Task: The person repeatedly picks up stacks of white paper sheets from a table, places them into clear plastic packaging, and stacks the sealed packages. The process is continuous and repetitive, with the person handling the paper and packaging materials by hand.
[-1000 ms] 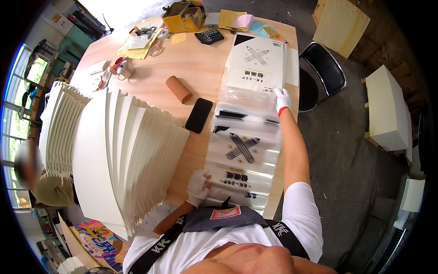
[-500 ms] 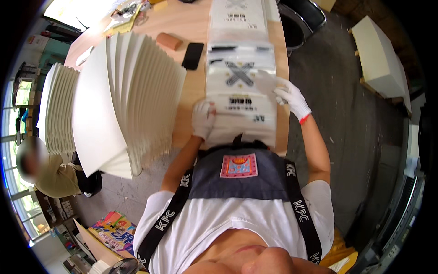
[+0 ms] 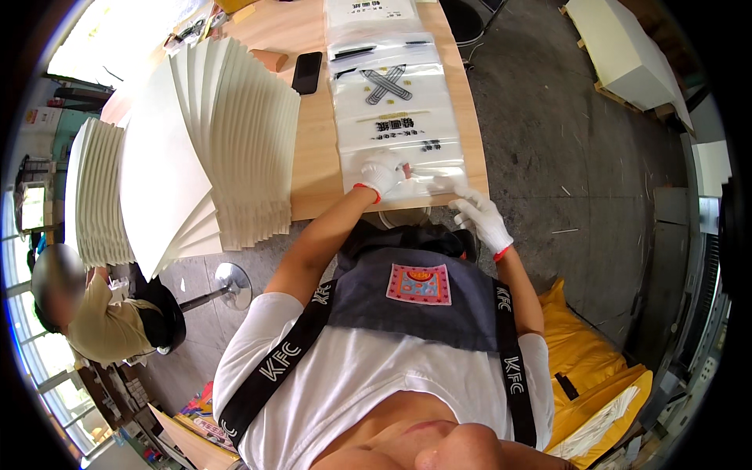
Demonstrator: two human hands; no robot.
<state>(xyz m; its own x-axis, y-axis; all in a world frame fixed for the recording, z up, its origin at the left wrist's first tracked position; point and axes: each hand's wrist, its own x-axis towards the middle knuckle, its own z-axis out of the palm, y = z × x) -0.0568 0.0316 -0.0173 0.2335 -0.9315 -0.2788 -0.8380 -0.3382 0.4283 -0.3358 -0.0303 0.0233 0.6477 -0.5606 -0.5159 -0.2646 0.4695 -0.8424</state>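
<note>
A clear plastic bag (image 3: 435,117), printed with black crossed pencils and dark lettering, lies on top of a stack near the table's front edge. My left hand (image 3: 381,170), in a white knit glove with a red cuff, rests on its lower part. Its fingers are curled and a bare fingertip shows; whatever may be within them is hidden. At the bag's near right corner is my right hand (image 3: 484,219), gloved alike, with fingers apart and slightly bent. Its fingertips blur against the bag's edge, and nothing shows in its grasp.
Tall fanned stacks of white paper (image 3: 251,133) stand on the wooden table (image 3: 317,149) at left. A black phone (image 3: 308,73) and an orange-brown block (image 3: 270,59) lie beyond. More bags (image 3: 368,19) are farther back. A seated person (image 3: 110,313) is at far left; a yellow sack (image 3: 576,352) lies at right.
My view has shifted back. My right hand has come down from the bag's right side to its near corner. My left hand has moved right, onto the bag's lower part.
</note>
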